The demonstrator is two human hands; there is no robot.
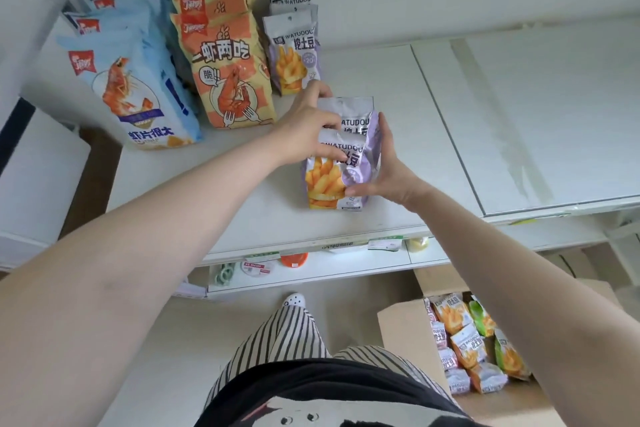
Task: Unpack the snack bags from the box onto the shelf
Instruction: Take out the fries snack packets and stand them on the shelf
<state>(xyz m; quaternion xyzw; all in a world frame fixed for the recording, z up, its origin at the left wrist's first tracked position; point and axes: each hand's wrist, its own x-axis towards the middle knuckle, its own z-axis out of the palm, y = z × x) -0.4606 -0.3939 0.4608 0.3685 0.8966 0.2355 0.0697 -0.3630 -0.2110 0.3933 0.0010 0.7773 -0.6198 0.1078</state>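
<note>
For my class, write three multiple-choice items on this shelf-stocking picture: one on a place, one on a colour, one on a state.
1. Where is the cardboard box?
A. On the shelf
B. On the floor, lower right
C. In the person's arms

2. What colour are the bags furthest left on the shelf?
A. Light blue
B. Green
C. Black

3. What are both hands doing?
A. Hanging idle
B. Folding the box
C. Holding purple fries bags

Key: 1 B, it sits below the shelf edge; 2 A, the shrimp bags are light blue; 3 C, left hand and right hand grip the purple fries bags.
</note>
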